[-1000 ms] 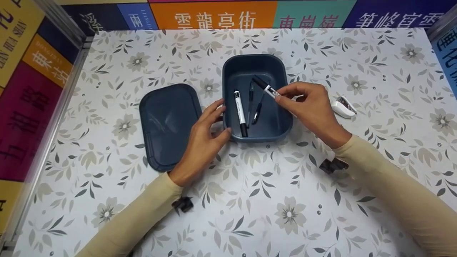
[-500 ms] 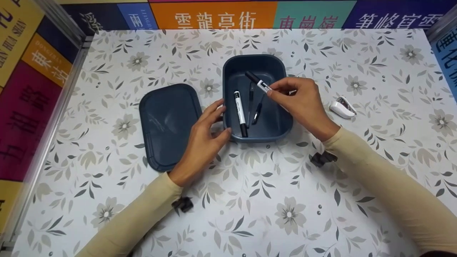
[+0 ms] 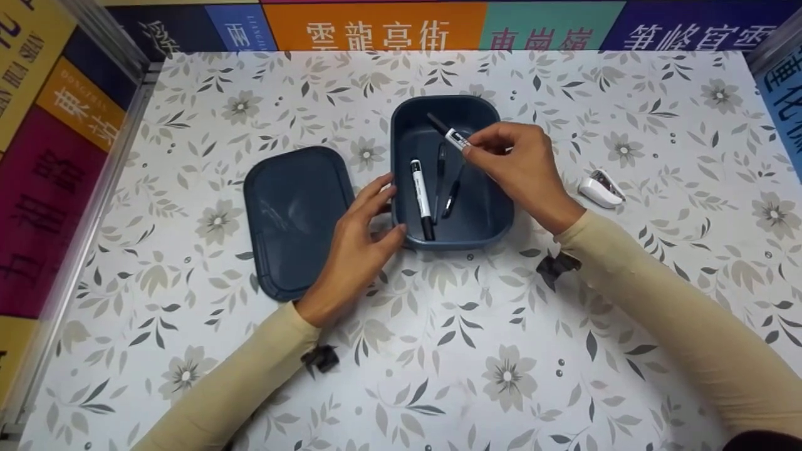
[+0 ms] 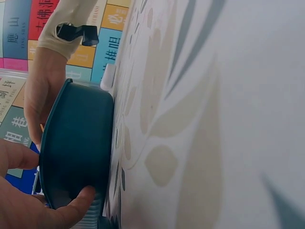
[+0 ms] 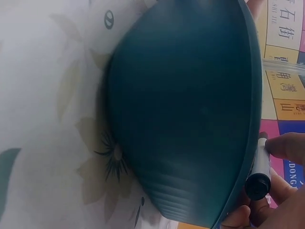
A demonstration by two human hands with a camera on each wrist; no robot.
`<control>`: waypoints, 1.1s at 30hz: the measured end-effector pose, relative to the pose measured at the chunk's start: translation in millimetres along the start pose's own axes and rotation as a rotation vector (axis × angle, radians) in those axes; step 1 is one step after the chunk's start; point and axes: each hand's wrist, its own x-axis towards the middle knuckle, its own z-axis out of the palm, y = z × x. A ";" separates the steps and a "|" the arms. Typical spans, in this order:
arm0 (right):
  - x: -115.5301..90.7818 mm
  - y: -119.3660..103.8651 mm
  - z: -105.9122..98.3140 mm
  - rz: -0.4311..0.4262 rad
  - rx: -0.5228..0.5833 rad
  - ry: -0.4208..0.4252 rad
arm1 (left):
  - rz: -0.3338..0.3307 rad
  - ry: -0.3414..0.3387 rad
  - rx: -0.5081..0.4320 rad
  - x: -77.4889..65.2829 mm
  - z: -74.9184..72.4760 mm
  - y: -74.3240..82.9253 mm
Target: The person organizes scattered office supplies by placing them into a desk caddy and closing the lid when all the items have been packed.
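In the head view my right hand (image 3: 514, 163) pinches a black-and-white marker (image 3: 457, 138) between thumb and fingers. The marker slants over the inside of a dark blue plastic box (image 3: 495, 228), its black end toward the far left. My left hand (image 3: 360, 250) rests against the box's left wall and near front-left corner, fingers fairly straight. Inside the box lie a second white marker (image 3: 420, 194) with black ends and two dark slim pens, one (image 3: 440, 178) beside the other (image 3: 452, 197). The right wrist view shows the held marker (image 5: 259, 167) by the rim.
The box's dark blue lid (image 3: 297, 219) lies flat left of the box, partly behind my left hand. A small white stapler-like object (image 3: 603, 189) sits right of my right hand. Colourful printed panels (image 3: 376, 26) border the flower-patterned table (image 3: 438, 376).
My right hand has moved left and slightly away from me, carrying the marker farther over the box. The left hand, box, lid and items inside stay put.
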 end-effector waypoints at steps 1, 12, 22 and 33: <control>0.9 -0.6 0.7 -0.003 -0.003 -0.001 | -0.002 0.000 -0.003 -0.1 -0.1 0.1; 14.3 -2.7 10.4 -0.015 -0.037 -0.015 | 0.005 -0.005 0.002 -0.5 -0.6 -1.5; 23.9 -5.0 18.1 -0.007 -0.212 -0.035 | 0.002 -0.001 -0.010 -0.8 -0.2 0.4; 26.0 -5.9 23.7 0.010 -0.313 -0.038 | -0.007 -0.008 -0.033 -0.8 0.0 -0.3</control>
